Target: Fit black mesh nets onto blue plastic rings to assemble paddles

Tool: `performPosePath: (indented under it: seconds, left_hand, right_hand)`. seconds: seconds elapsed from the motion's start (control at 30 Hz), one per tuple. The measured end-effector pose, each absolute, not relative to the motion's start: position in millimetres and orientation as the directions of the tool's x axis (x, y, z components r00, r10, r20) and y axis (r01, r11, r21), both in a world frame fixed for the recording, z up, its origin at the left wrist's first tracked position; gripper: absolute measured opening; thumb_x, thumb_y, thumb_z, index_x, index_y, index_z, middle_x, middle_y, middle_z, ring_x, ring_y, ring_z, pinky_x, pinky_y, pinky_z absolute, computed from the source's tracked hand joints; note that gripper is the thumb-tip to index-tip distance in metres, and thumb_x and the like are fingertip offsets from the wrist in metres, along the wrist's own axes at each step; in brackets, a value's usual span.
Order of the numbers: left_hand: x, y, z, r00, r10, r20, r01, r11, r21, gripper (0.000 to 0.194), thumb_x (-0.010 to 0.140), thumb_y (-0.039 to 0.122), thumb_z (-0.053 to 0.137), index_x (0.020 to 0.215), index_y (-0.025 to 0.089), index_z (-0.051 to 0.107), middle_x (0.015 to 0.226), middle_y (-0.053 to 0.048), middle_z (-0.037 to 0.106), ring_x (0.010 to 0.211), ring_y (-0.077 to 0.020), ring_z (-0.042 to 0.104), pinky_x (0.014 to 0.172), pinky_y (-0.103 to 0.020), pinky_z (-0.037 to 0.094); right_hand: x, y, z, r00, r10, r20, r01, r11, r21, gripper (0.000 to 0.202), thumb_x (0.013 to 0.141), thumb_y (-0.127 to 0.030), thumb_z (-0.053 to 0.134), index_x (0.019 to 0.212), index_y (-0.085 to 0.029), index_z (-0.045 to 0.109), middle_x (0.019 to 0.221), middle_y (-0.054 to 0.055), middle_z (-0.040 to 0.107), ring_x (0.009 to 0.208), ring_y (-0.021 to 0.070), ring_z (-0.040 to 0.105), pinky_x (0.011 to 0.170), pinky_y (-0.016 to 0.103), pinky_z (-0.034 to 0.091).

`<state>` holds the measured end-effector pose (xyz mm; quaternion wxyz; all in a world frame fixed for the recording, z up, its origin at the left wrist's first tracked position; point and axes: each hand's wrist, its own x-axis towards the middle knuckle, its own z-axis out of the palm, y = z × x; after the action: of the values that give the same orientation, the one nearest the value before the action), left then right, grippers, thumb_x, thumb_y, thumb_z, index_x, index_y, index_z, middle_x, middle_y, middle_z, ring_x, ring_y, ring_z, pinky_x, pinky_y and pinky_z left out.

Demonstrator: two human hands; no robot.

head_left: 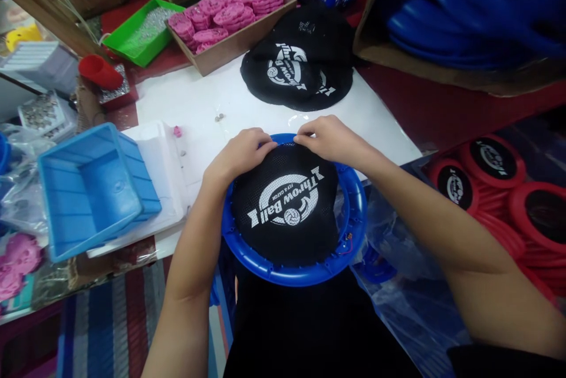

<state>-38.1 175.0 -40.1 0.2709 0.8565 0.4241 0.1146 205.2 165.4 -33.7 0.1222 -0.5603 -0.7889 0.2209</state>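
A blue plastic ring (289, 275) rests at the near table edge, above my lap. Across it lies a round black mesh net (283, 242) printed "Throw Ball" in white. It covers most of the opening; a gap shows on the right, near a small electronic part with a red wire (348, 240). My left hand (247, 153) pinches the net's far edge at the ring's rim, left of the middle. Close beside it, my right hand (325, 136) pinches the same edge, fingers closed. Beyond the hands lies a stack of similar black nets (265, 48) on the white tabletop.
A blue bin (88, 189) stands on the left. At the back are a green tray (128, 51) of small metal parts and a cardboard box (239, 42) of pink pieces. Blue rings (464, 18) fill a carton at upper right; red framed discs (495, 160) are piled at right.
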Motion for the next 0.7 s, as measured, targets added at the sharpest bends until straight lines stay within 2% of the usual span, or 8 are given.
performPosePath:
  seconds: [0.2,0.43,0.53,0.7]
  left_hand:
    - [-31.5,173.5,-46.6,0.567,0.824,-0.006,0.685,-0.467,0.559,0.025,0.103,0.035,0.060,0.091,0.019,0.076,0.098,-0.009,0.075,0.094,-0.0242,0.066,0.089,-0.040,0.051]
    - [-29.1,174.3,-50.3,0.578,0.816,-0.009,0.657,-0.459,0.599,0.024,0.102,0.030,0.057,0.101,0.020,0.079,0.108,-0.011,0.077,0.103,-0.0269,0.068,0.096,-0.043,0.050]
    - [-28.8,174.7,-50.8,0.569,0.822,-0.014,0.651,-0.440,0.619,0.023,0.101,0.029,0.058,0.100,0.020,0.079,0.107,-0.010,0.077,0.103,-0.0268,0.068,0.096,-0.043,0.050]
    - [-29.0,175.8,-51.9,0.536,0.844,-0.011,0.623,-0.387,0.680,0.014,0.096,0.026,0.063,0.094,0.021,0.077,0.103,-0.008,0.077,0.099,-0.0250,0.068,0.092,-0.041,0.050]
  right_hand:
    - [209.9,170.6,-33.8,-0.429,0.901,-0.065,0.828,0.364,-0.427,0.022,0.100,-0.024,0.063,0.086,-0.020,0.080,0.090,0.008,0.079,0.089,0.0268,0.069,0.079,0.038,0.045]
    - [209.5,155.0,-45.2,-0.460,0.884,0.077,0.832,0.460,-0.310,0.030,0.105,-0.026,0.054,0.086,-0.020,0.076,0.091,0.013,0.074,0.096,0.0328,0.065,0.090,0.047,0.050]
    - [210.0,150.3,-49.8,-0.454,0.884,0.114,0.822,0.465,-0.328,0.030,0.105,-0.025,0.051,0.088,-0.020,0.075,0.093,0.014,0.073,0.098,0.0334,0.064,0.092,0.048,0.050]
    - [212.5,153.7,-51.3,-0.439,0.891,0.117,0.801,0.447,-0.397,0.021,0.102,-0.026,0.059,0.089,-0.021,0.075,0.094,0.011,0.075,0.096,0.0318,0.066,0.091,0.047,0.051]
